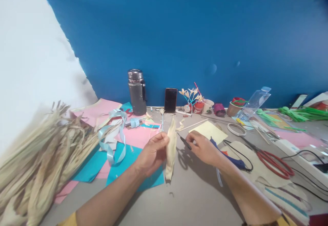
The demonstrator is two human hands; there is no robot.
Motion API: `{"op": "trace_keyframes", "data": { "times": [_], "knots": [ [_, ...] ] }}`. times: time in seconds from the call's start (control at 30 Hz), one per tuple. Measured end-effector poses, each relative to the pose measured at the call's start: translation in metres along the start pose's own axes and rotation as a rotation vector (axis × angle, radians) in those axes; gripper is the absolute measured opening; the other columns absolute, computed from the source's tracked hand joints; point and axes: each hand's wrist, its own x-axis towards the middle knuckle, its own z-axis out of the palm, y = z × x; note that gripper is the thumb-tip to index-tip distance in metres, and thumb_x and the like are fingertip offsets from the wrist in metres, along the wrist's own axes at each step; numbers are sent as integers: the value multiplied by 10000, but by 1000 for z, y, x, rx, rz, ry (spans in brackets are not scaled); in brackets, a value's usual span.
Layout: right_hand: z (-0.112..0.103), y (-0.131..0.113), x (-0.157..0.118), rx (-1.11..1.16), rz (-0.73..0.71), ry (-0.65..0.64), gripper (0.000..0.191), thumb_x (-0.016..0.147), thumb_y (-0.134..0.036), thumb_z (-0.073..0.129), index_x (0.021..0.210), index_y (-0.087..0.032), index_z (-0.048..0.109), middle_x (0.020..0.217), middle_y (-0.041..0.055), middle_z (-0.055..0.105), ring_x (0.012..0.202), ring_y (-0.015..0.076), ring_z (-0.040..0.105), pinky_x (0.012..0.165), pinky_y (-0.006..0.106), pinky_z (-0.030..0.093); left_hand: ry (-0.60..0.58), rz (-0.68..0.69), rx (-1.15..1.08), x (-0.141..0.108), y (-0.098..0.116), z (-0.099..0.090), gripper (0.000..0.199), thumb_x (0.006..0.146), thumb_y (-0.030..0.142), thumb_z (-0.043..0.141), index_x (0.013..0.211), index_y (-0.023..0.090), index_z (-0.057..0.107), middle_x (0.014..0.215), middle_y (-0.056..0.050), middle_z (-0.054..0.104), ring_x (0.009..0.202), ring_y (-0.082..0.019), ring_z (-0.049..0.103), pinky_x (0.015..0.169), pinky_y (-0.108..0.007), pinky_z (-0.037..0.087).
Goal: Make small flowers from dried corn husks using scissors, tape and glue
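Note:
My left hand (153,152) pinches a pale strip of dried corn husk (171,154), held upright over the grey table. To the right of the husk, my right hand (202,146) is closed around a small pair of black-handled scissors (185,142). Their tip points up and left, close to the husk but apart from it. A shadow with loops falls on the table below them. A large bundle of dried corn husks (43,171) lies at the far left. Behind my hands, husk flowers on blue stems (191,98) stand upright.
Blue sheets (120,178) and a light-blue ribbon (122,133) lie left. A bottle (137,96) and phone (171,100) stand at the back. Rightward are a glue gun (237,163), red-handled scissors (275,164), a tilted plastic bottle (256,103) and a power strip (294,154).

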Motion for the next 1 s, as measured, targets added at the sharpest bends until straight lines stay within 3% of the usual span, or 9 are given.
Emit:
{"op": "trace_keyframes", "data": {
  "times": [0.1,0.17,0.37,0.5,0.63,0.73,0.83,0.9,1.0],
  "knots": [
    [6,0,1,146,-47,132,175,885,-306,505,745,-202,526,832,28,594,758,171,541,683,280,400,12,5,20,1,-7,-2,289,747,350,807,710,164,589,689,-17,648,612,-133,602,614,-236,466],
    [12,-4,0,220,-17,129,174,866,-326,540,747,-200,551,774,12,592,704,162,529,656,277,395,-20,5,41,2,-10,-4,275,755,337,802,692,157,605,723,-32,660,653,-142,617,652,-246,476],
    [24,-9,-1,463,105,-60,200,802,-352,638,718,-172,612,583,-26,544,548,121,471,551,253,350,-50,1,43,1,-10,-2,271,716,336,836,679,156,637,781,-53,670,742,-176,639,702,-272,486],
    [24,-6,1,771,174,-207,375,809,-505,661,701,-147,638,560,-14,531,513,99,428,498,230,298,-37,1,31,1,-8,0,280,710,342,839,675,161,630,732,-42,648,701,-168,626,690,-279,491],
    [23,-7,1,1100,178,-365,415,740,-528,754,789,-121,691,674,31,595,555,87,425,472,205,256,-25,4,11,2,-6,-2,265,723,329,817,690,164,612,660,-15,615,599,-142,591,624,-267,484],
    [24,-7,2,1244,196,-326,421,610,-399,893,874,-135,700,784,41,620,602,75,414,489,186,260,35,34,-13,3,-2,-2,255,701,310,805,695,168,593,647,-11,620,561,-138,588,571,-252,476],
    [24,-5,0,1246,190,-206,505,625,-556,868,866,-156,677,741,17,585,564,69,373,493,198,263,116,76,-4,3,1,0,258,695,296,791,684,169,567,594,7,589,517,-118,560,512,-215,440],
    [23,-4,-3,1155,117,-217,610,679,-718,747,899,-153,683,774,36,597,566,79,379,514,223,292,115,92,2,3,2,1,261,714,307,779,686,168,559,572,11,579,501,-112,548,505,-211,438],
    [24,-7,-9,972,0,-240,696,746,-806,599,960,-150,686,868,75,640,610,106,422,557,252,320,81,104,-3,3,2,3,259,735,320,765,703,167,558,609,-7,619,526,-126,576,530,-227,464]
  ]
}}
